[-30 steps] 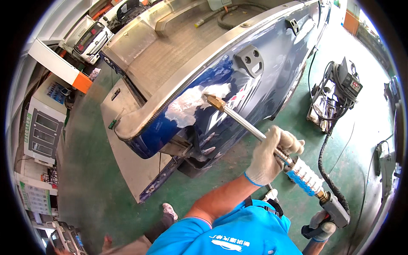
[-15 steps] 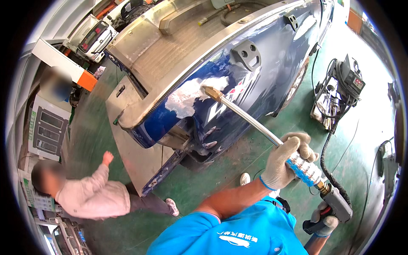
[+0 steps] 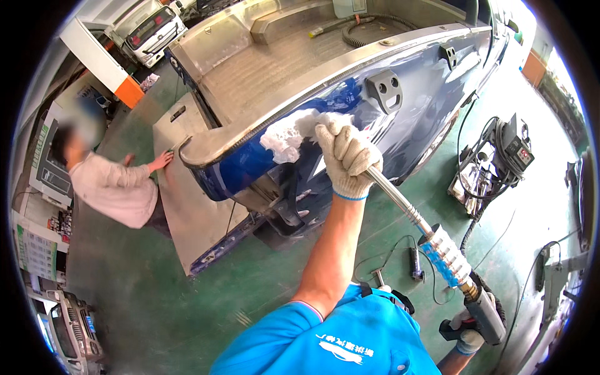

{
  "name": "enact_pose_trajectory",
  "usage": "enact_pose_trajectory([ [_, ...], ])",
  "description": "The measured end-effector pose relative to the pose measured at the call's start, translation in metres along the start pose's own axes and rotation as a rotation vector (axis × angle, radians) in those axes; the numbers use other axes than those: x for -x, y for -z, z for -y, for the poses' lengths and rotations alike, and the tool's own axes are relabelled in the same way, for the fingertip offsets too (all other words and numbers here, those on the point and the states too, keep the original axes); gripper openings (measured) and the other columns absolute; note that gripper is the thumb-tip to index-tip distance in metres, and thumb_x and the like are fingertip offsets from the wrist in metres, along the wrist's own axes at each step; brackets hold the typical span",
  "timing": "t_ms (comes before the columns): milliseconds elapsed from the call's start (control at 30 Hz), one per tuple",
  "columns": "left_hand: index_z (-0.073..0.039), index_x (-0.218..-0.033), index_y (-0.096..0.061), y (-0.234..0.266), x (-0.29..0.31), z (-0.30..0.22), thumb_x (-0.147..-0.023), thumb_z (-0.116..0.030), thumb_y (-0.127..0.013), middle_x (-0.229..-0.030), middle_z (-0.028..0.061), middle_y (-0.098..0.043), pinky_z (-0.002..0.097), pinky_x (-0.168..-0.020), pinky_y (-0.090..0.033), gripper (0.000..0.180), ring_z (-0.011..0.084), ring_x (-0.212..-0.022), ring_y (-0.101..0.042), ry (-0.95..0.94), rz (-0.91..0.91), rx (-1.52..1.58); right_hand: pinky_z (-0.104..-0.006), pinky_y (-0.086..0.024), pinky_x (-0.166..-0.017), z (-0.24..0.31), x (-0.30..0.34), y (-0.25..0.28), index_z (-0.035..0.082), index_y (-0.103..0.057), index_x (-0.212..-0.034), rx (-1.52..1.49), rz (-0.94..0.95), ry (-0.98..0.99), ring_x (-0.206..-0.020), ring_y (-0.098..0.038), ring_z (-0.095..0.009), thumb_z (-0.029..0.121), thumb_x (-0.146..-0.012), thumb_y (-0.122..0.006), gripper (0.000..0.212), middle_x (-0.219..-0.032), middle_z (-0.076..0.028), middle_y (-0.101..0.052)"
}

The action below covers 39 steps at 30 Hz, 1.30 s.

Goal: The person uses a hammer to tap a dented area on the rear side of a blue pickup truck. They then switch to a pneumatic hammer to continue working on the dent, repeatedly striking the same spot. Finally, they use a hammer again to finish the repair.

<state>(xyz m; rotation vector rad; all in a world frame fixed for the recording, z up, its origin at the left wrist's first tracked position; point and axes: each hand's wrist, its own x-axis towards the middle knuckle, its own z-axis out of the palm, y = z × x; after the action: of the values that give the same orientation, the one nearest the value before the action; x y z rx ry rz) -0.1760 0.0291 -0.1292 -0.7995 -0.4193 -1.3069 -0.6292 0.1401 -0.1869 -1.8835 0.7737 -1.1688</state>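
Note:
A slide-hammer dent puller [image 3: 403, 203] slants up from lower right to the side of a dark blue pickup bed. My left hand [image 3: 347, 155], in a white knit glove, wraps round the front of its steel rod and hides the tip. Behind that hand lies a bare, sanded patch [image 3: 287, 136] on the blue panel. The ribbed sliding weight [image 3: 447, 253], with blue along one side, sits farther back on the rod. My right hand [image 3: 470, 337], also gloved, grips the dark pistol handle [image 3: 486, 319] at the rear end.
The lowered tailgate [image 3: 181, 134] juts out at left, where a person in a pale top [image 3: 115, 187] touches it. A welding machine with coiled cables [image 3: 515, 153] stands at right. Cables and a small dark power tool [image 3: 416, 264] lie on the green floor.
My left hand has moved from the sliding weight up to the rod's front end. The person at left has moved closer to the tailgate and touches it. The view has shifted.

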Motion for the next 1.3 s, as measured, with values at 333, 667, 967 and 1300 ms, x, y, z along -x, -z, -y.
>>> enact_pose_trajectory([
  [333,-0.017,-0.076,-0.043,-0.021,0.005,0.009,-0.107,-0.031,-0.057,-0.056,-0.0074,-0.026,0.0237,-0.038,-0.028,0.036,0.006,-0.042,-0.025,-0.075,-0.629,-0.424,-0.0377,-0.06,-0.05,-0.017,0.043,-0.018,-0.014,-0.05,-0.126,-1.027,-0.306,-0.607,-0.056,-0.066,-0.027,0.019,-0.073,-0.087,0.073,-0.086,-0.019,-0.068],
  [667,-0.013,-0.098,-0.058,-0.014,0.019,0.012,-0.109,-0.034,-0.051,-0.056,-0.0058,-0.025,0.0244,-0.04,-0.035,0.025,0.0071,-0.043,-0.026,-0.056,-0.515,-0.438,-0.0326,-0.048,-0.039,-0.035,0.047,-0.012,-0.014,-0.048,-0.125,-0.71,-0.294,-0.476,-0.046,-0.06,-0.021,0.035,-0.067,-0.096,0.09,-0.068,-0.014,-0.064],
  [967,-0.017,-0.094,-0.055,-0.017,0.013,0.006,-0.109,-0.035,-0.052,-0.059,-0.006,-0.025,0.0249,-0.04,-0.032,0.024,0.0076,-0.044,-0.025,-0.043,-0.591,-0.475,-0.0308,-0.046,-0.035,-0.046,0.046,-0.006,-0.013,-0.047,-0.133,-0.778,-0.347,-0.486,-0.044,-0.058,-0.019,0.032,-0.066,-0.097,0.095,-0.072,-0.014,-0.068],
  [1300,-0.01,-0.121,-0.063,-0.025,0.029,0.046,-0.106,-0.04,-0.057,-0.087,0.0024,-0.062,0.0332,-0.073,-0.054,0.035,0.0156,-0.073,-0.06,-0.218,-0.809,-0.702,-0.0348,-0.052,-0.043,-0.016,0.024,-0.011,-0.012,-0.05,-0.129,-0.894,-0.246,-0.542,-0.049,-0.06,-0.022,0.026,-0.069,-0.09,0.081,-0.079,-0.012,-0.065],
])
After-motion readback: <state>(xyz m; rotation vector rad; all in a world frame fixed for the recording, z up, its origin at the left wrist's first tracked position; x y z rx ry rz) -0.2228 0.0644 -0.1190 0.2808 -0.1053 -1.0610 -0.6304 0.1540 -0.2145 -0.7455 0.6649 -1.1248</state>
